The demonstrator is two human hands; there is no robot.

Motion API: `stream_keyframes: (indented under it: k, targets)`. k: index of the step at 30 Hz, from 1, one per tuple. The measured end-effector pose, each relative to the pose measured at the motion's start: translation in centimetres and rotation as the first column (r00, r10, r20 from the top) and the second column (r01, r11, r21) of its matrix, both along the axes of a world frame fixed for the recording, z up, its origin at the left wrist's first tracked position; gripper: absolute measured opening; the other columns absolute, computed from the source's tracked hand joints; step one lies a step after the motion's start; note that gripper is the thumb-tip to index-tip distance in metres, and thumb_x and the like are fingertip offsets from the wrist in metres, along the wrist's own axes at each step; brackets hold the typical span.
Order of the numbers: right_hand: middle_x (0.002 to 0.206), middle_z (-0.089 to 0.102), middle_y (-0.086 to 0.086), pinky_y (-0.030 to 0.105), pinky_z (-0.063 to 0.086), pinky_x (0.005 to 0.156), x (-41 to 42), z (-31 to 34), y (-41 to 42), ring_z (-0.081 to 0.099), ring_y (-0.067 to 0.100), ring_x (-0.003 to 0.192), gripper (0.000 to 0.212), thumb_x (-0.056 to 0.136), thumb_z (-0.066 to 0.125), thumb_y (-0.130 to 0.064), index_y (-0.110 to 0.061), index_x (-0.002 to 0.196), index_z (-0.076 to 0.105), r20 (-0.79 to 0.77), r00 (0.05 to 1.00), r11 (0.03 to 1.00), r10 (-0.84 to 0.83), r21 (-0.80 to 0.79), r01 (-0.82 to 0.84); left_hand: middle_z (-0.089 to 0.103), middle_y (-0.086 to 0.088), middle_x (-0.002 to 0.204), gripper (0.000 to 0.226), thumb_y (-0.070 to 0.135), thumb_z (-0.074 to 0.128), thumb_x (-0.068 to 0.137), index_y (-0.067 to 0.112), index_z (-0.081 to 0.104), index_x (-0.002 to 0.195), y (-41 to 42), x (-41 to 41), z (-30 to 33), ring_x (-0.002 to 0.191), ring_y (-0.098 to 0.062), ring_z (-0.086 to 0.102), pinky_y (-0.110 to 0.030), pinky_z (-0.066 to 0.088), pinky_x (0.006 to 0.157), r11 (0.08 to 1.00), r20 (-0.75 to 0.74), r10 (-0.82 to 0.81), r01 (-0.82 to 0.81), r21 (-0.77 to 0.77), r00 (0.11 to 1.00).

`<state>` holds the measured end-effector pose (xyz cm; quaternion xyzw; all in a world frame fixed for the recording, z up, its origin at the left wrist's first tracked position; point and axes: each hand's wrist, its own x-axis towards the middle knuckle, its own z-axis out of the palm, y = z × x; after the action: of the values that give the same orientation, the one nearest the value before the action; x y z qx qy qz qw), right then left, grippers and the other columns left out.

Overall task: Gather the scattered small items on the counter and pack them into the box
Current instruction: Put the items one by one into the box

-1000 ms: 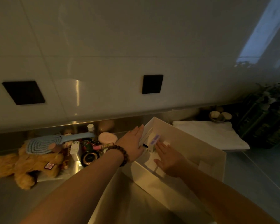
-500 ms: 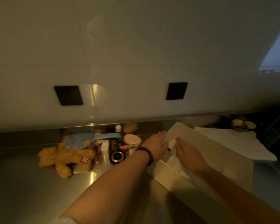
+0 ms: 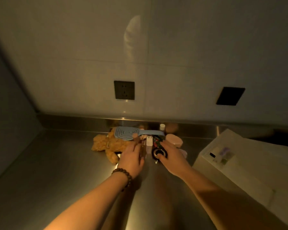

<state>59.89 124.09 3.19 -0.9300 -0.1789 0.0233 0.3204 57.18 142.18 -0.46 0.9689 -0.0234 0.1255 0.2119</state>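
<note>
Right now both hands are down in the pile of small items at the back of the steel counter [image 3: 60, 171]. The right hand [image 3: 170, 156] has its fingers curled around a round black compact [image 3: 158, 153], thumb on its near edge, so it appears to hold it, though not yet lifted. The left hand [image 3: 131, 157] lies beside a small brown box [image 3: 143, 151] and a pale tube [image 3: 149, 145]; its fingertips are hidden, so I cannot tell whether it grips anything. To do this step well, I would lift the compact straight up so it does not drag its neighbours, and use the other hand to steady the upright pieces. A plush toy [image 3: 106, 145], blue hairbrush [image 3: 131, 133] and pink jar [image 3: 174, 140] remain in the same cluster. The white box [image 3: 239, 176] stands well apart on the right; inside, at its far end, sit a few pale flat things and one with a purple mark, too dim to name. Much of it looks unfilled.
</note>
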Motion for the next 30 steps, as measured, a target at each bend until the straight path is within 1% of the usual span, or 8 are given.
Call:
stream_keyframes:
  k: [4,8,11,14,20,24,27,30]
  targets:
    - [0.141,0.046,0.001,0.027,0.035,0.102,2.6,-0.9,2.8,0.044,0.020,0.129,0.064,0.082,0.069,-0.020,-0.021,0.139,0.040,-0.110,0.994,0.999,-0.022,0.038,0.027,-0.001,-0.007,0.157,0.092,0.046,0.057,0.080,0.016,0.004,0.148,3.5,-0.1,-1.5,0.143,-0.023,-0.004,-0.038,0.001,0.117,0.991,-0.146,0.117,-0.105,0.085,0.982]
    - [0.141,0.046,0.004,0.033,0.041,0.101,5.1,-1.8,4.6,0.047,0.021,0.127,0.065,0.084,0.068,-0.020,-0.020,0.140,0.037,-0.159,0.987,0.999,-0.031,-0.030,0.027,-0.019,-0.007,0.155,0.106,0.057,0.053,0.077,0.015,-0.015,0.146,5.1,1.0,-2.5,0.141,-0.023,-0.019,-0.041,-0.011,0.113,0.983,-0.270,0.111,-0.065,0.174,0.957]
    - [0.146,0.040,0.008,0.033,0.037,0.105,6.7,-2.3,5.2,0.042,0.024,0.131,0.071,0.085,0.066,-0.017,-0.014,0.145,0.029,-0.193,0.981,0.993,-0.025,-0.116,0.002,-0.020,-0.007,0.154,0.106,0.063,0.048,0.075,0.015,-0.015,0.146,5.6,1.9,-3.3,0.140,-0.022,-0.020,-0.040,-0.012,0.111,0.979,-0.348,0.088,-0.016,0.203,0.933]
    - [0.144,0.038,0.011,0.030,0.034,0.104,7.6,-3.0,5.3,0.040,0.026,0.130,0.067,0.081,0.067,-0.012,-0.010,0.141,0.035,-0.165,0.986,0.992,-0.014,-0.130,-0.008,-0.017,-0.005,0.155,0.105,0.067,0.044,0.073,0.016,-0.010,0.147,5.6,2.2,-4.3,0.140,-0.020,-0.020,-0.040,-0.012,0.111,0.973,-0.400,0.063,0.034,0.230,0.914]
    - [0.132,0.047,0.007,0.033,0.044,0.096,7.5,-3.8,5.1,0.050,0.023,0.118,0.055,0.080,0.069,-0.015,-0.011,0.130,0.045,-0.105,0.994,0.991,-0.020,-0.135,0.006,-0.002,-0.001,0.158,0.096,0.063,0.044,0.077,0.017,0.001,0.149,5.3,2.4,-5.0,0.143,-0.018,-0.011,-0.041,-0.007,0.115,0.974,-0.350,0.066,0.016,0.224,0.935]
    - [0.129,0.055,0.005,0.034,0.046,0.096,6.3,-3.6,4.7,0.053,0.022,0.117,0.052,0.082,0.069,-0.018,-0.015,0.129,0.047,-0.142,0.990,0.994,-0.020,-0.106,0.005,0.004,0.001,0.157,0.091,0.060,0.046,0.077,0.019,0.007,0.149,5.4,1.0,-4.9,0.143,-0.016,-0.009,-0.039,-0.012,0.111,0.973,-0.333,0.040,0.039,0.227,0.942]
    - [0.127,0.056,0.003,0.031,0.046,0.093,4.6,-3.5,4.4,0.054,0.021,0.115,0.046,0.085,0.066,-0.019,-0.018,0.127,0.047,-0.152,0.988,0.996,-0.001,-0.089,-0.013,0.003,0.003,0.157,0.091,0.058,0.048,0.077,0.022,0.006,0.149,5.3,-0.7,-4.9,0.143,-0.016,-0.010,-0.038,-0.015,0.109,0.965,-0.365,0.017,0.080,0.250,0.931]
    - [0.132,0.053,0.001,0.032,0.046,0.095,2.4,-3.5,4.0,0.052,0.020,0.119,0.052,0.085,0.067,-0.017,-0.021,0.132,0.044,-0.163,0.987,0.998,-0.005,-0.061,-0.005,0.001,0.002,0.157,0.090,0.057,0.046,0.078,0.022,0.004,0.149,4.9,-2.8,-4.7,0.142,-0.014,-0.011,-0.037,-0.017,0.108,0.960,-0.401,-0.001,0.112,0.256,0.916]
